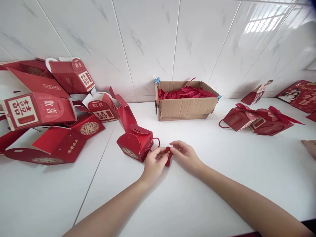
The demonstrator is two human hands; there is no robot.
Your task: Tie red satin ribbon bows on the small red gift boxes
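Note:
Between my two hands is a small red tag [168,160] with a rounded top and a gold bead, above the white table. My left hand [155,161] is closed, pinching the tag from its left side. My right hand [185,154] pinches its upper right edge with thumb and finger. Just left of my left hand stands a red gift box [135,142] with a closed, handled top and a red cord loop [156,142] on its right side. Part of the tag is hidden by my fingers.
Several open red boxes [56,144] are heaped at the left. A cardboard box [187,107] of red ribbons stands against the tiled wall. Ribbon-tied boxes [271,126] lie at the right, near another red box [256,93]. Another person's hand [310,147] shows at the right edge.

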